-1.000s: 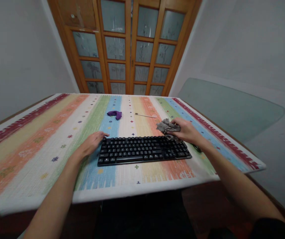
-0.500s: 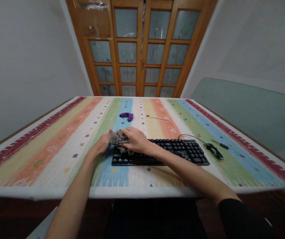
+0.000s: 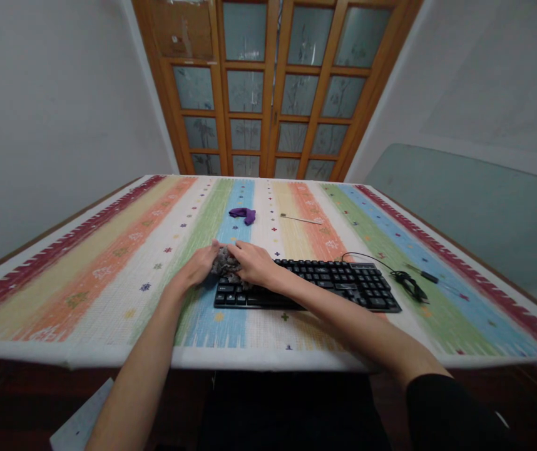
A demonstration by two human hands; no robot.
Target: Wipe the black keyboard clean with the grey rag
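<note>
Head view, crumpled grey cloth point(image 3: 225, 264), black keyboard point(image 3: 343, 279)

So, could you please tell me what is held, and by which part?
The right hand grips a bunched grey cloth by its right side, over the keyboard. Whether the left hand beside the cloth grips anything is unclear.

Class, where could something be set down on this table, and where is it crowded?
Free: the broad stretch left of the left hand; between the thin stick and dark-handled tool. Crowded: the left end of the keyboard, with grey cloth and right hand.
</note>
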